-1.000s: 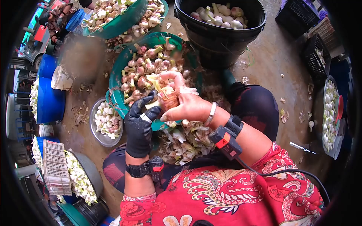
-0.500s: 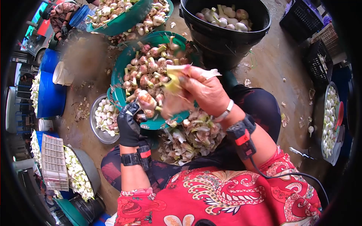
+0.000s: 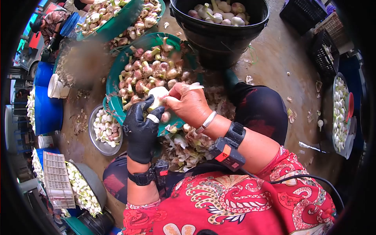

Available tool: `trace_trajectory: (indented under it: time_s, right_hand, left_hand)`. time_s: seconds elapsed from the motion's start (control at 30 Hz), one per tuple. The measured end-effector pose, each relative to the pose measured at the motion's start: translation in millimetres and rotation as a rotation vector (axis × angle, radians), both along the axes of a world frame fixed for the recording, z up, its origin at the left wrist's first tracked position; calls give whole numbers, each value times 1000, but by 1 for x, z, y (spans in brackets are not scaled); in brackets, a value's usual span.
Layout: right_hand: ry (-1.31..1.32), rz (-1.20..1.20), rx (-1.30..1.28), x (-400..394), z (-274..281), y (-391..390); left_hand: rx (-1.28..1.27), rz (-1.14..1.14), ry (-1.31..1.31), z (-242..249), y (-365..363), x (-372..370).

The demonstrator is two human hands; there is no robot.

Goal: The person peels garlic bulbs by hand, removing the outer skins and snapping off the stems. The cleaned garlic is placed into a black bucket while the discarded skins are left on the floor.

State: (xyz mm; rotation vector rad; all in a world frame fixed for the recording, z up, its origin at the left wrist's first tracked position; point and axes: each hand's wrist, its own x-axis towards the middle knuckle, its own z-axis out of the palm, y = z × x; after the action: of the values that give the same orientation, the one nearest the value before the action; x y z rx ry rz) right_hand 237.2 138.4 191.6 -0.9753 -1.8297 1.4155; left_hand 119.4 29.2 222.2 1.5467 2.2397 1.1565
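My left hand, in a black glove, grips a garlic bulb whose visible side is white. My bare right hand is closed at the bulb's right side, fingers pinched, with a pale strip of garlic skin showing at its knuckles. Both hands are over the near edge of a green basin full of unpeeled, purplish garlic bulbs. Beneath my right forearm lies a heap of loose garlic skins. What my right fingertips touch is partly hidden.
Peeled bulbs fill a metal bowl at left. A black bucket of bulbs stands ahead, beside another heaped green basin. Blue tubs, crates and a person are at left. A tray of garlic is at right.
My right hand has come down and left from above the basin to the bulb, which now shows white instead of brownish skin. The leafy peel it held is out of its fingers.
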Motion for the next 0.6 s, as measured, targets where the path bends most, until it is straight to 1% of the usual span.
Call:
trace_trajectory:
  time_s: [0.03, 0.1, 0.17, 0.23, 0.3, 0.37, 0.4, 0.43, 0.47, 0.5, 0.57, 0.6]
  right_hand:
    - [12, -13, 23, -1, -3, -1]
    - [6, -27, 44, -1, -9, -1]
    - [43, -57, 102, -3, -10, 1]
    - [37, -67, 108, -3, -4, -1]
    - [35, -71, 119, -4, -4, 0]
    - [-2, -174, -88, -6, -15, 3]
    - [36, -203, -208, -9, -27, 11]
    - [43, -219, -289, -8, -25, 21]
    - [51, -224, -445, -2, -21, 28]
    - [59, -231, -601, 5, -4, 34]
    - [83, -318, -627, 14, 3, 44]
    - [71, -360, -612, 18, 5, 47]
  left_hand:
    - [-2, -3, -3, 2, 1, 2]
    - [-2, -19, 83, 6, 2, 6]
    - [3, -29, 83, 5, 2, 6]
    - [6, -38, 84, 4, 0, 6]
    - [-2, 61, -267, 3, -3, 7]
    - [74, 273, -911, 8, -6, 5]
    - [164, 208, -927, 3, -8, -3]
    - [171, 213, -918, 2, -10, -8]
    - [209, 184, -1076, 2, -12, -13]
    - [245, 148, -1234, 1, -14, -17]
    - [241, 166, -1221, -6, -16, -28]
    - [271, 226, -1313, -7, -15, -36]
